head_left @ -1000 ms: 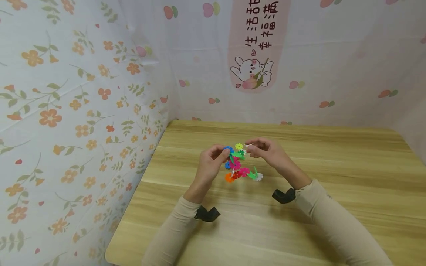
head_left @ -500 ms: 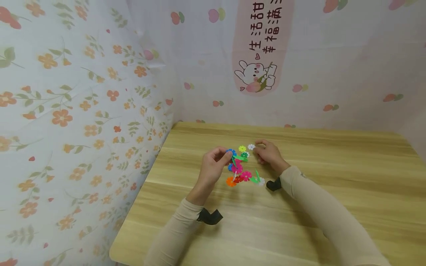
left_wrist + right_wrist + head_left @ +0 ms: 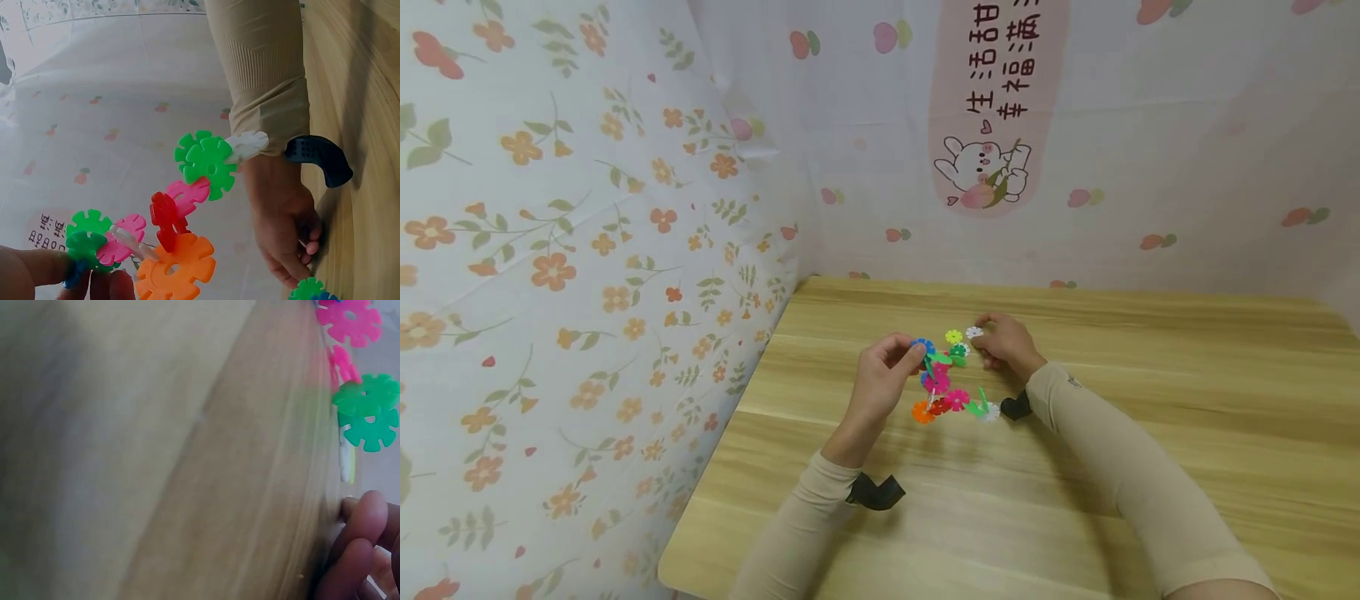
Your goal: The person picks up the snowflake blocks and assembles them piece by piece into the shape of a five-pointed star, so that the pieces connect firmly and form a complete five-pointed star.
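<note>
My left hand (image 3: pixel 887 367) pinches a blue snowflake disc (image 3: pixel 923 346) at one end of a joined chain of plastic snowflake discs, held above the table. Orange (image 3: pixel 178 269), red (image 3: pixel 165 219), pink (image 3: pixel 190 195), green (image 3: pixel 209 167) and white (image 3: pixel 247 147) discs make up the part that trails from it in the left wrist view. Low at the tabletop, my right hand (image 3: pixel 1009 343) has its thumb and index fingertips around the edge of a white snowflake disc (image 3: pixel 973 332). Its other fingers (image 3: pixel 350 569) are curled under.
A yellow disc (image 3: pixel 953 336) lies just left of the white one. The wooden table (image 3: pixel 1150 433) meets a patterned cloth (image 3: pixel 1150 167) at the back and a flowered cloth (image 3: pixel 587 250) on the left. Dark curved mounts (image 3: pixel 878 492) sit at both wrists.
The right hand has come down and back to the right, its fingertips now at the white disc by the tabletop. The left hand keeps its grip on the chain. The head view has shifted slightly.
</note>
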Action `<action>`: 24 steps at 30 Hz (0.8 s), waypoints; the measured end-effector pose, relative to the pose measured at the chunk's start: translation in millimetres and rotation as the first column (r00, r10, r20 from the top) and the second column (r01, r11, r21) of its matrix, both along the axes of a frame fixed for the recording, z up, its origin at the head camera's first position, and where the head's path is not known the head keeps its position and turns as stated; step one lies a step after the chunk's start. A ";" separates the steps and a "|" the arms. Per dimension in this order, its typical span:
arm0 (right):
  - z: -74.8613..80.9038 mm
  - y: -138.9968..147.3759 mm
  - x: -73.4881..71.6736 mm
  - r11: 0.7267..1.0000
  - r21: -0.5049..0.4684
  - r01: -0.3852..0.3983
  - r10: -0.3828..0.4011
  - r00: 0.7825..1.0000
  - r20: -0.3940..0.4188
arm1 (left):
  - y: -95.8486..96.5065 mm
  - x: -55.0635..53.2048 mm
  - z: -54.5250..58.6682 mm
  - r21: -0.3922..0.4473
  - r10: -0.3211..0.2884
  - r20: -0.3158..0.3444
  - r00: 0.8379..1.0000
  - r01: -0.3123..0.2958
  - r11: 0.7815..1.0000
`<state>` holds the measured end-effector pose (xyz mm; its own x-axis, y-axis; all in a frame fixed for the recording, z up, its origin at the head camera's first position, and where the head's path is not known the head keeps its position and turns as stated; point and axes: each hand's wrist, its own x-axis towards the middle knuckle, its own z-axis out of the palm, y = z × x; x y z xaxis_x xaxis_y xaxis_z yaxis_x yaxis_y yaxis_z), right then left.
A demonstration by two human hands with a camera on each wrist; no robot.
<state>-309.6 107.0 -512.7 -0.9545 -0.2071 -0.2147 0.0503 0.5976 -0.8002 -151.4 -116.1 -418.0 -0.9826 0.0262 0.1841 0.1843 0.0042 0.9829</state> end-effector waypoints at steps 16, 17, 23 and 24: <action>2.3 22.3 25.5 0.987 0.043 -0.155 0.158 0.985 -0.072 | 2.1 -1.8 -6.0 0.034 0.015 -0.011 1.000 -0.014 0.999; 3.1 25.2 29.1 0.988 0.009 -0.153 0.153 0.986 -0.070 | 2.5 -2.4 -6.2 0.029 0.015 -0.008 1.000 -0.015 0.999; 34.6 37.3 67.0 0.965 -0.206 -0.161 0.143 0.984 -0.103 | 7.2 1.6 4.7 0.011 0.012 -0.004 1.000 -0.011 1.000; 43.2 37.9 75.4 0.959 -0.238 -0.157 0.131 0.984 -0.120 | 8.4 3.7 8.7 0.012 0.008 -0.006 1.000 -0.008 1.000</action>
<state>-234.2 144.9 -469.5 -0.9247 -0.3782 -0.0427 -0.1117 0.3770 -0.9195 -147.7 -107.7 -409.3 -0.9816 0.0165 0.1903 0.1902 -0.0058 0.9817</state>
